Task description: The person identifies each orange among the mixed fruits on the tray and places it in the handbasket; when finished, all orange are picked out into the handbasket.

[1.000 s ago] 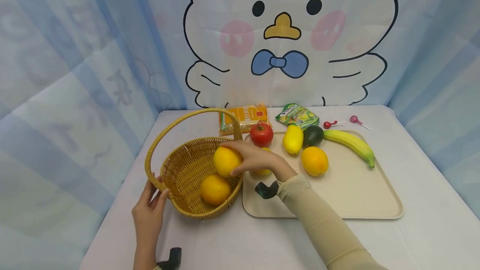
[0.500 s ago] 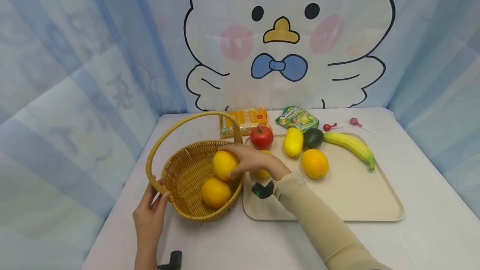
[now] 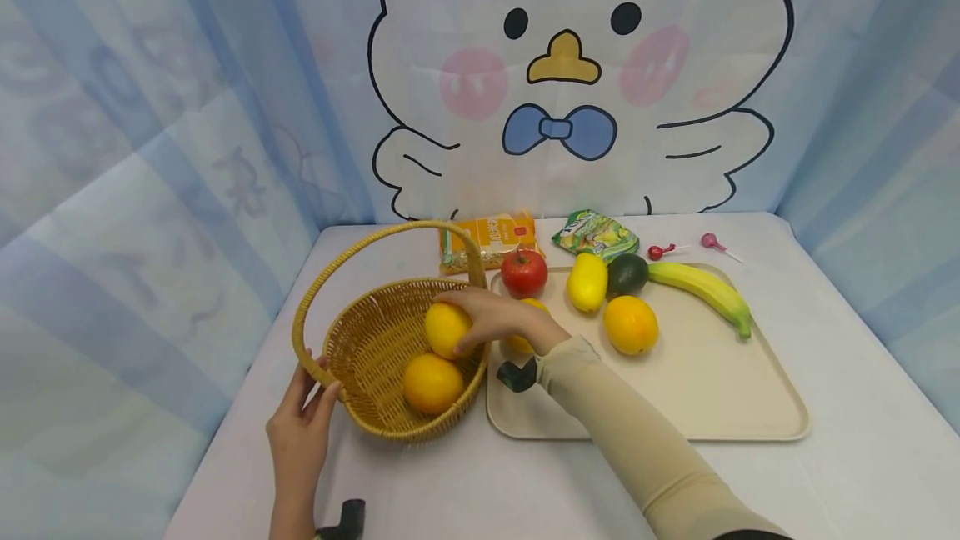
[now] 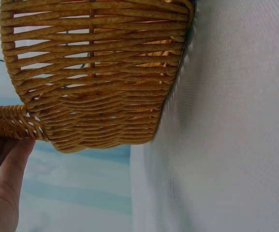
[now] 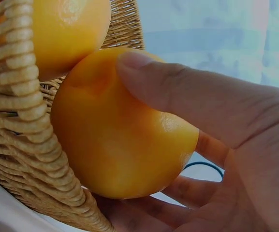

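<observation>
Right hand (image 3: 501, 322) grips yellow fruit (image 3: 447, 329) just inside basket (image 3: 375, 357) rim, above 1 orange (image 3: 432, 383). Left hand (image 3: 300, 432) steadies handle base, fingers look curled round it, partly hidden. Tray (image 3: 697, 390) beside basket.

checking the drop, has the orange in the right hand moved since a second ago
Yes. The held orange has sunk a little toward the orange in the basket, judged against the basket rim; the right hand grips it.
</observation>
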A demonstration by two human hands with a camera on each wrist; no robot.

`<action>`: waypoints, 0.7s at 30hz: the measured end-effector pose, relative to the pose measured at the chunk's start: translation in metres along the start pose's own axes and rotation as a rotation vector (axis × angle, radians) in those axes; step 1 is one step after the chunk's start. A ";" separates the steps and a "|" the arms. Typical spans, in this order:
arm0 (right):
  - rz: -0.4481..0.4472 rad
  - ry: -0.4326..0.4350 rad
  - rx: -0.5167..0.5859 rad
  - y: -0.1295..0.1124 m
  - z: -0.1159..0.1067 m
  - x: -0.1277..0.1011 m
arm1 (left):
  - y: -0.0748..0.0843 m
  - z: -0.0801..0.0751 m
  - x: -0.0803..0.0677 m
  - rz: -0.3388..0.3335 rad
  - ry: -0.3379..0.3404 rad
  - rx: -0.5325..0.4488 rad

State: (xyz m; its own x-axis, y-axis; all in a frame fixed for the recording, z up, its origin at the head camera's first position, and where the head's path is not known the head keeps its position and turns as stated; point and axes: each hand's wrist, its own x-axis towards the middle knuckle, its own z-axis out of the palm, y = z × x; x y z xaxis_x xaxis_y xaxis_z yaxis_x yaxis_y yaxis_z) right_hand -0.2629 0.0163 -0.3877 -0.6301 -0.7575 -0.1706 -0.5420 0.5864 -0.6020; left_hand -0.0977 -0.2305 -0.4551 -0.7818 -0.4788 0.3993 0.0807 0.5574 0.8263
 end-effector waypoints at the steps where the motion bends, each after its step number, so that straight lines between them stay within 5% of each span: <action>1: -0.001 -0.004 -0.008 -0.001 0.000 0.000 | 0.000 0.000 0.000 -0.002 0.000 0.001; 21: 0.037 -0.089 -0.081 -0.011 0.011 -0.001 | 0.004 -0.002 0.000 0.004 -0.005 -0.003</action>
State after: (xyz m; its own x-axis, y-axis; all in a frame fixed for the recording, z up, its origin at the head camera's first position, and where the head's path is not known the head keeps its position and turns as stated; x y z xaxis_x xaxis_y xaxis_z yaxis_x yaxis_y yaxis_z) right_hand -0.2502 0.0076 -0.3898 -0.6005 -0.7554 -0.2621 -0.5650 0.6328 -0.5295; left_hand -0.0963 -0.2291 -0.4510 -0.7845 -0.4731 0.4009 0.0856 0.5576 0.8256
